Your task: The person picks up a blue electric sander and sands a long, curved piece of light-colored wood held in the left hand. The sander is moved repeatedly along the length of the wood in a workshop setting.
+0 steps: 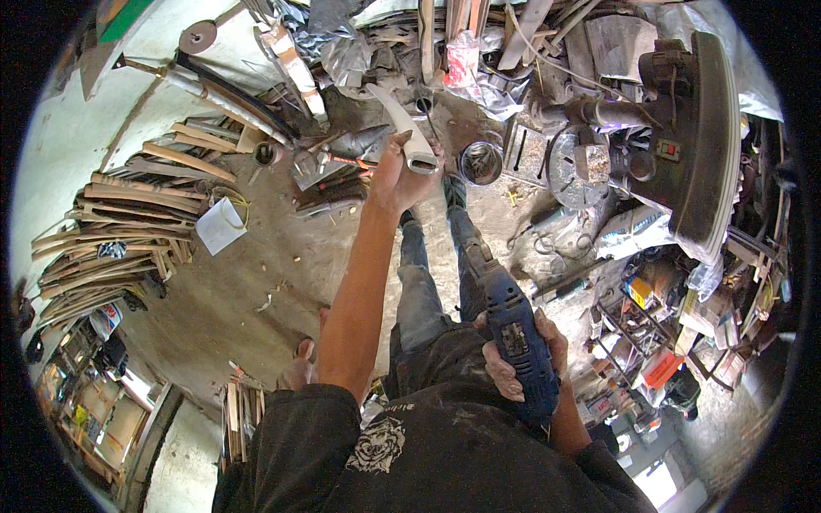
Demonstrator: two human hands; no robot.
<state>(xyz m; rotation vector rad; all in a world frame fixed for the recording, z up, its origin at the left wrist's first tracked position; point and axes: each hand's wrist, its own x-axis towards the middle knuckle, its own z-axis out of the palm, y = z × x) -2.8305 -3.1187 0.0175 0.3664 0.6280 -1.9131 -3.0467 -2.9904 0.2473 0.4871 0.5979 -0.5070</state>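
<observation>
My left hand (392, 178) is stretched out ahead and wrapped round a pale, curved, hollow piece (398, 115), like a sheath. Its oval open end faces back toward me, and its narrow end points away. In my right hand (503, 374), close to my body, is a blue hand-held power tool (517, 329), like a drill or straight grinder. The tool's narrow front points forward, toward the area just right of the pale piece. Whether its tip touches the piece cannot be made out. A thin dark rod shows beyond my left hand.
A large machine with a belt housing (714, 145) stands at the right, by a round metal plate (577, 167). A metal tin (481, 162) sits on the floor ahead. Stacked curved wooden strips (111, 227) line the left wall, near a white sheet (222, 227). Cluttered shelving (633, 333) is at lower right.
</observation>
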